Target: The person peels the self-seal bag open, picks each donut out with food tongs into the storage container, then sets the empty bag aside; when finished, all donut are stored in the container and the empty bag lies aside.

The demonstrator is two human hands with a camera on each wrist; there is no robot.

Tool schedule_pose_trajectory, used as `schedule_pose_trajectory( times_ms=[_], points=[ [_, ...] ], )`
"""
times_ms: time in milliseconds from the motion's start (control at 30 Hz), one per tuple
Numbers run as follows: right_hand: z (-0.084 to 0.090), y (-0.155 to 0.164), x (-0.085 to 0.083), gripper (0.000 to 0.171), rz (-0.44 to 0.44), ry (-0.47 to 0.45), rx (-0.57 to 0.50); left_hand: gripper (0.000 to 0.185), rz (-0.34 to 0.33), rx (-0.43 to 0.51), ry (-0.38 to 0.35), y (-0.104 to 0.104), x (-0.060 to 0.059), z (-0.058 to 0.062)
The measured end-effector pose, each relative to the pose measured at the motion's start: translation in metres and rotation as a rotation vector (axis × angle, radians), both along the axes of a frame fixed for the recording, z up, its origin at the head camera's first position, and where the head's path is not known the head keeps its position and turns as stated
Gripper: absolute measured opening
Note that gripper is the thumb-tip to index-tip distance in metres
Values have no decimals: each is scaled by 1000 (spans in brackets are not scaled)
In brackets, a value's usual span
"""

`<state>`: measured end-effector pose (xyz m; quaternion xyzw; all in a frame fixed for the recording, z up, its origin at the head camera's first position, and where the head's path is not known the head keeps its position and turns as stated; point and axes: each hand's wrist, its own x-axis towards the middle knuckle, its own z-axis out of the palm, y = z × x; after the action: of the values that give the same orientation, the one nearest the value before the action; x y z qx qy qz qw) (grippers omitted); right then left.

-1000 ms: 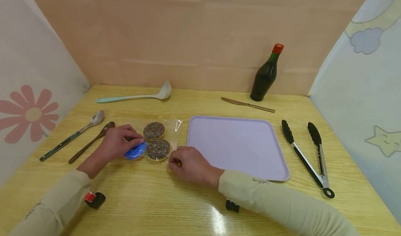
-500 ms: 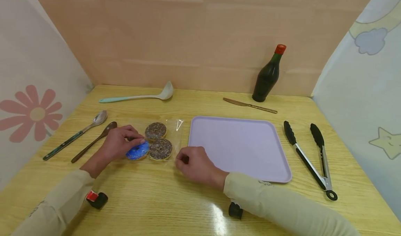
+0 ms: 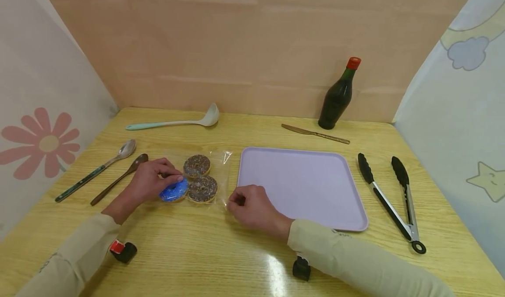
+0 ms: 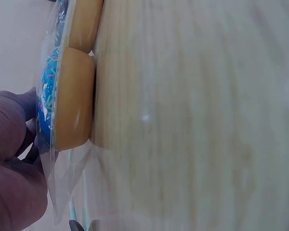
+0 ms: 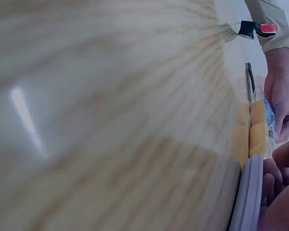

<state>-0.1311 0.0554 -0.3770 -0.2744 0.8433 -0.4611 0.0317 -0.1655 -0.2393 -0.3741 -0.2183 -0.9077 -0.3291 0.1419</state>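
A clear plastic bag (image 3: 225, 161) lies on the wooden table and holds three donuts: a blue one (image 3: 173, 190) and two chocolate ones (image 3: 196, 165) (image 3: 202, 188). My left hand (image 3: 177, 175) grips the blue donut through the bag, fingers on top and thumb at its near side. In the left wrist view the blue donut (image 4: 62, 96) stands edge-on next to my fingers (image 4: 14, 144). My right hand (image 3: 233, 199) pinches the bag's right edge, just left of the lilac tray (image 3: 304, 187). The right wrist view shows the donuts (image 5: 257, 132) beside the tray rim (image 5: 250, 197).
Left of the bag lie a silver spoon (image 3: 98, 169) and a brown spoon (image 3: 118, 178). A pale ladle (image 3: 173, 121), a knife (image 3: 315, 133) and a dark bottle (image 3: 337, 97) sit at the back. Black-tipped tongs (image 3: 390, 198) lie right of the tray.
My right hand has drawn the bag's edge to the right, toward the tray. The left hand and the donuts have stayed in place.
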Motion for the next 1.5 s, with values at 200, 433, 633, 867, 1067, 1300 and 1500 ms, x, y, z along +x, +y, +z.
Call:
schedule_pose_trajectory(
  times_ms=[200, 433, 633, 867, 1067, 1300, 1500],
  points=[
    [1, 8, 0, 15, -21, -40, -1, 3, 0, -12, -16, 1, -2, -1],
    [5, 13, -1, 12, -7, -75, 7, 3, 7, -19, -17, 1, 0, 1],
    [9, 11, -8, 17, 67, -108, 3, 6, 9, -26, -18, -3, 4, 1],
    [15, -8, -16, 13, 64, -108, 21, 2, 6, -24, -17, -4, 5, -2],
    [14, -10, -21, 13, 34, -80, 39, 7, -4, -18, -6, -3, 0, -6],
    [10, 0, -21, 15, -42, -74, 57, 8, -15, -23, -6, -5, -3, -7],
    [7, 10, -19, 15, -87, -108, 57, 6, -16, -26, 11, -6, -3, -8]
  ],
)
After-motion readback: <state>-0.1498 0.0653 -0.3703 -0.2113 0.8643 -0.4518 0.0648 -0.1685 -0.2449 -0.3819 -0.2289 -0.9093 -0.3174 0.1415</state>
